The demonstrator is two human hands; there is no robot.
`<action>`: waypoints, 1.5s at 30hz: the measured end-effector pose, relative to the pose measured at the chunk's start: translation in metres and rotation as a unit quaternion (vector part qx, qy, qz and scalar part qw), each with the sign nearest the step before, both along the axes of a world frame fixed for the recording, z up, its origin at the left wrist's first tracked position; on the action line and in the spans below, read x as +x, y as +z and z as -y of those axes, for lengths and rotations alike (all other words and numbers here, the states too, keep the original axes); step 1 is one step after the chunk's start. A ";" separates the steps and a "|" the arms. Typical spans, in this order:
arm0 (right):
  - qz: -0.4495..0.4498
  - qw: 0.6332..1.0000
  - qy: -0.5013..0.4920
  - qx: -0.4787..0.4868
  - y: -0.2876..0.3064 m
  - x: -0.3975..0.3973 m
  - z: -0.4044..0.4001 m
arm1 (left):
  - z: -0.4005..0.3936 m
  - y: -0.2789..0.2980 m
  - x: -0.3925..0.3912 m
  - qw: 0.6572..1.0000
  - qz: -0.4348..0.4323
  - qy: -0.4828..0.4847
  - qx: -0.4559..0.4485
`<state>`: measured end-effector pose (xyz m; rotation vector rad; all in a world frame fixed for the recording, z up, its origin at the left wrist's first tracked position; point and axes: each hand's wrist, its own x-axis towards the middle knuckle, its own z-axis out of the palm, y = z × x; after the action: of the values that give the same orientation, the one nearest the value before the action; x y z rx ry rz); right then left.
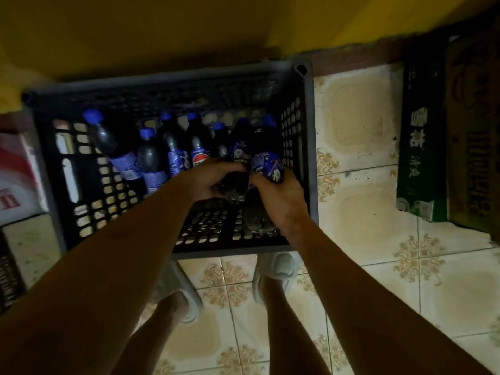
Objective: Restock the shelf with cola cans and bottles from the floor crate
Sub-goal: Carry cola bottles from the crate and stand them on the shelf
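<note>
1. I see the dark crate (308,147) on the tiled floor (378,239), cola bottles (151,158) lying inside.
2. My left hand (213,180) grips one bottle (239,152).
3. My right hand (281,201) grips its neighbour (266,158).

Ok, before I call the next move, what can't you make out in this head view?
- Shelf: out of frame, so I can't see where stock goes.
- Cola cans: none identifiable; the crate interior is dim and blurred.
- Bottle under the left hand: fingers cover its label.
- Bottle in the right hand: its base is hidden by hand and forearm.
- Bottle count: rear ones overlap in shadow.
- Green carton: print too blurred to read.
</note>
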<state>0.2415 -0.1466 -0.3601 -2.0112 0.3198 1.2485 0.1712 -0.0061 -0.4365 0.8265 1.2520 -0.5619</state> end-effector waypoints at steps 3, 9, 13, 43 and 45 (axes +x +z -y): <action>-0.092 0.994 -0.033 0.051 0.033 0.000 0.001 | -0.014 0.041 -0.030 0.996 -0.001 0.051 -0.067; -0.187 0.976 -0.001 0.113 0.124 -0.013 0.008 | -0.020 0.169 -0.095 0.984 0.034 0.141 -0.100; -0.206 0.967 0.010 0.151 0.220 -0.026 0.003 | -0.022 0.289 -0.122 0.979 0.074 0.146 -0.119; -0.283 0.838 0.362 0.293 0.607 -0.241 0.028 | 0.188 0.681 -0.383 0.782 0.259 0.543 0.164; -0.267 0.823 0.404 0.297 0.617 -0.283 0.043 | 0.221 0.690 -0.415 0.755 0.237 0.580 0.193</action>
<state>-0.0419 -0.1897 0.2571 -1.2067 -0.6898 2.1026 -0.2442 -0.2270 0.2540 0.3249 1.1483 0.9010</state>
